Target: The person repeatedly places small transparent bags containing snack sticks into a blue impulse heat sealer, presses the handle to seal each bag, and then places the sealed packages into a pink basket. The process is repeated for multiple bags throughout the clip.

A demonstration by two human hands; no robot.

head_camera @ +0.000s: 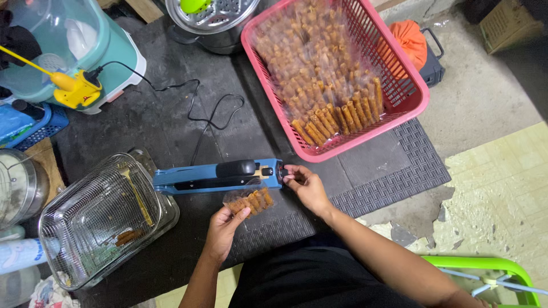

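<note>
Where the forearms rise from the bottom edge, the left hand [224, 223] pinches a small clear packet of brown sticks [249, 201] just below the blue heat sealer [220, 175]; its fingertips vanish under the plastic. The right hand [305, 185] is curled at the sealer's right end, fingers touching a dark knob, though what exactly it grips is too small to tell. Left of the sealer sits a wire mesh basket [94, 219], its contents blurred. Above and right of the sealer, a pink basket [342, 68] holds many sealed packets, its top cut off by the frame
</note>
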